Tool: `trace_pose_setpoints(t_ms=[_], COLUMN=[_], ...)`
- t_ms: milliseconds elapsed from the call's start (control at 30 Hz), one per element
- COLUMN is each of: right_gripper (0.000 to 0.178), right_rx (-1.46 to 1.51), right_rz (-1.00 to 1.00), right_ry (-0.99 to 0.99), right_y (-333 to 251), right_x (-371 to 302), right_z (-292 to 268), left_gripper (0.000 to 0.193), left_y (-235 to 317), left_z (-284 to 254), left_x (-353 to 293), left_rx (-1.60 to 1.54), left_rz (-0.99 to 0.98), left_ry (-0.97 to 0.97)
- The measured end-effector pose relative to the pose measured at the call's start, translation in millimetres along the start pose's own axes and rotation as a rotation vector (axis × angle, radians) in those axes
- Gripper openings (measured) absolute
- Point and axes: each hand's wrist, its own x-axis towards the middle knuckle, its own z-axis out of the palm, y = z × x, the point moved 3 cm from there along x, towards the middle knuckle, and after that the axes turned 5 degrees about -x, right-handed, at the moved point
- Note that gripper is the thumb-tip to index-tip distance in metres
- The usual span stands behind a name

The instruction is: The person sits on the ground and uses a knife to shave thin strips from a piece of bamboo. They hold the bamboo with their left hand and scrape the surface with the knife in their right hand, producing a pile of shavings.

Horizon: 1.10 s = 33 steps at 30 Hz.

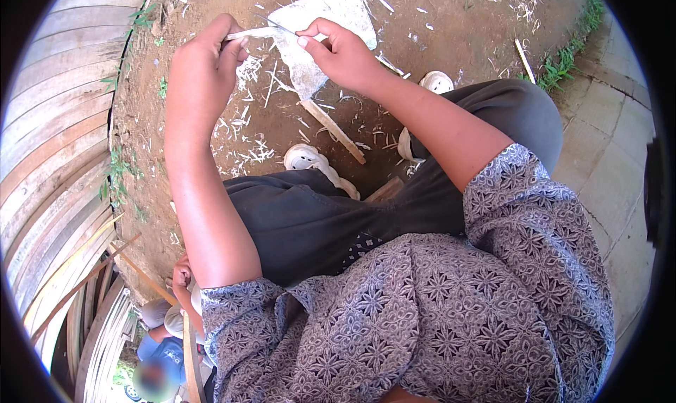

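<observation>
Bare brown earth strewn with pale wood shavings (246, 139) lies under a seated person in dark trousers and a patterned grey shirt, with curved wooden planks (49, 142) stacked along the left and paving slabs (605, 135) on the right. Left hand (201, 68) is curled shut around a thin pale stick (252, 32), gripping it near one end so that the stick points right towards the other hand. Right hand (341, 51) is pinched closed, thumb and fingers meeting on something slim at the stick's tip; what it is cannot be made out. Both hands hover above a flat grey stone (317, 40) on the ground. White sandals (310, 160) sit below, a wooden stick (334, 130) lying between them. Another person (172, 318) crouches at lower left
</observation>
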Motion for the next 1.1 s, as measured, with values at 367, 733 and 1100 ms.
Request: trace_pose_setpoints(t_ms=[367, 733, 1100], right_gripper=[0.02, 0.017, 0.021], right_rx=[-0.419, 0.003, -0.2], right_rz=[0.043, 0.01, 0.047], right_ry=[0.137, 0.018, 0.065], right_y=[95.4, -12.4, 31.9], right_x=[-11.5, -0.4, -4.3], right_z=[-17.4, 4.8, -5.2], left_gripper=[0.003, 0.004, 0.003], left_y=[2.0, 0.3, -6.4], left_z=[1.3, 5.2, 3.8], left_x=[1.3, 5.5, 3.6], left_rx=[-0.048, -0.09, -0.119], left_rz=[-0.016, -0.114, -0.165], left_ry=[0.019, 0.02, 0.021])
